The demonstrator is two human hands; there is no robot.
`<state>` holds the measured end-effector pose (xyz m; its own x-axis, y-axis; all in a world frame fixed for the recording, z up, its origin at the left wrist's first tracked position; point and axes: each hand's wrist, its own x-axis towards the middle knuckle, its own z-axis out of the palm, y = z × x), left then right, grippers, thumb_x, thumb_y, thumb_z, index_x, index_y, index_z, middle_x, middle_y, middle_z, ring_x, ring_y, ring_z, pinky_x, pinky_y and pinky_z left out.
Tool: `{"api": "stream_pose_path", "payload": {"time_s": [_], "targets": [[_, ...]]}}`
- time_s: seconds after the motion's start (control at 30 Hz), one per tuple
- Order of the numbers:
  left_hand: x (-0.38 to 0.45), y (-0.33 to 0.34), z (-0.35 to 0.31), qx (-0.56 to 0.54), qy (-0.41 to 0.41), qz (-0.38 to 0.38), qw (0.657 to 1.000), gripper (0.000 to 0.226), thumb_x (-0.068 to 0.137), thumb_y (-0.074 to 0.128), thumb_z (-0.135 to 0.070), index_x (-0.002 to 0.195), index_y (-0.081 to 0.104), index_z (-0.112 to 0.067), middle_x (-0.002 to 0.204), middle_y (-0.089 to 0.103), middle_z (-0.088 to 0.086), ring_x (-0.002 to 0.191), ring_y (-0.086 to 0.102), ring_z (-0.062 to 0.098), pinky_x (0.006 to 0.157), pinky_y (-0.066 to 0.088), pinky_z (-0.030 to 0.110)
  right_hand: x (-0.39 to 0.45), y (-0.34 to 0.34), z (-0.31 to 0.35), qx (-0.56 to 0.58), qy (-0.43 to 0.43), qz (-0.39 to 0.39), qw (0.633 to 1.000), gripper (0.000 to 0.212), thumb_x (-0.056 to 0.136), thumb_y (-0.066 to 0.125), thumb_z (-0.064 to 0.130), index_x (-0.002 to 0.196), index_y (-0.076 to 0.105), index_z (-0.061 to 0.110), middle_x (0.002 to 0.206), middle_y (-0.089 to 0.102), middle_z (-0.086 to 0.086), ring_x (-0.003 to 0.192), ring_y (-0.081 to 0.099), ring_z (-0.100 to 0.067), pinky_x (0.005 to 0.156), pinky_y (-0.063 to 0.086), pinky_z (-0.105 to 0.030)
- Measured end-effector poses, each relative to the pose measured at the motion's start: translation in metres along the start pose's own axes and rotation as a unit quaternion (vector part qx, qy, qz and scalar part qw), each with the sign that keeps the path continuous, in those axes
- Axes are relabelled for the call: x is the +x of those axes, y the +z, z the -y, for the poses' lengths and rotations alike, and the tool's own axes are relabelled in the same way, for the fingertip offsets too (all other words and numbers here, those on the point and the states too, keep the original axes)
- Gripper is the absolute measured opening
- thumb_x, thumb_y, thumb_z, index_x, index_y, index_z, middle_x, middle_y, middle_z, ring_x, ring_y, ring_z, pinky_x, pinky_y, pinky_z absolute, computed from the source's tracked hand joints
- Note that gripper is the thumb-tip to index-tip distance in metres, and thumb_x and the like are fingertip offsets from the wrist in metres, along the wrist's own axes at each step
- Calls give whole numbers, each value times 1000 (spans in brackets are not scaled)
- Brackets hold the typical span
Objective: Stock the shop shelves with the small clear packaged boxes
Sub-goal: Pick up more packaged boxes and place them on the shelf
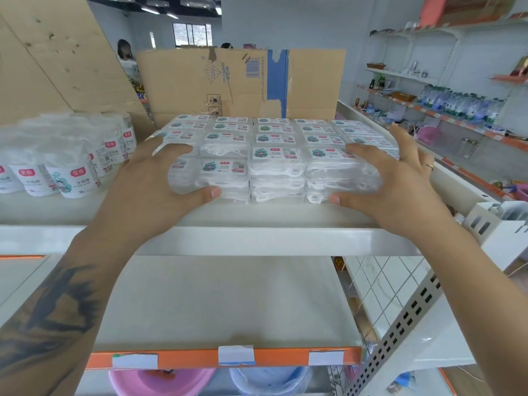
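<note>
Several stacks of small clear packaged boxes point(274, 155) with white contents and printed labels stand in rows on the white top shelf point(257, 238). My left hand point(160, 178) grips the front left stacks, fingers spread on top and thumb against the front face. My right hand point(400, 181) grips the front right stacks the same way, its thumb at the base of the front. Both hands flank the front row from either side.
A cardboard box point(243, 81) stands upright behind the rows. Clear round tubs point(65, 158) with red labels fill the shelf's left part. Below lies a lower shelf point(223, 358) with an orange strip and white tags. Stocked shelving point(457, 110) runs along the right.
</note>
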<state>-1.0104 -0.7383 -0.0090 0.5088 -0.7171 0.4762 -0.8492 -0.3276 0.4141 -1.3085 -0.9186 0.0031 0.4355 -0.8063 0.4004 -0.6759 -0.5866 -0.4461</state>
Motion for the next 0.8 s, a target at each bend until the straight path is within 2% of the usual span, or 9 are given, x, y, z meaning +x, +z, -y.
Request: {"api": "stream_pose_path", "payload": {"time_s": [0.23,0.5,0.63,0.8], "targets": [[0,2,-1,-2,13,-10,1000,85,70,71,-75,144,52,-37,163,35,0,151,29,18,121,26,39,0,0,0,3,-3,-3,1000,83,65,86,61,139,49,58,165,1,18,150,3,-25,118,25,-49],[4,5,6,-23,20,-23,999,93,61,65,-92,136,56,-38,154,47,-1,145,37,17,119,34,41,1,-2,2,-2,-2,5,1000,83,66,86,61,139,48,57,165,0,18,151,1,-27,118,26,-53],[2,3,5,-22,15,-20,999,90,62,66,-85,137,56,-37,156,44,0,147,35,18,120,33,42,0,-1,4,0,3,5,1000,83,66,85,61,140,47,57,165,1,18,150,3,-28,117,28,-52],[2,0,3,-23,-10,24,999,105,56,57,-97,145,44,-44,163,32,-4,150,28,21,120,31,45,-2,-4,3,-5,7,20,1000,91,66,83,66,145,39,57,166,-5,16,152,-1,-30,120,23,-53]]}}
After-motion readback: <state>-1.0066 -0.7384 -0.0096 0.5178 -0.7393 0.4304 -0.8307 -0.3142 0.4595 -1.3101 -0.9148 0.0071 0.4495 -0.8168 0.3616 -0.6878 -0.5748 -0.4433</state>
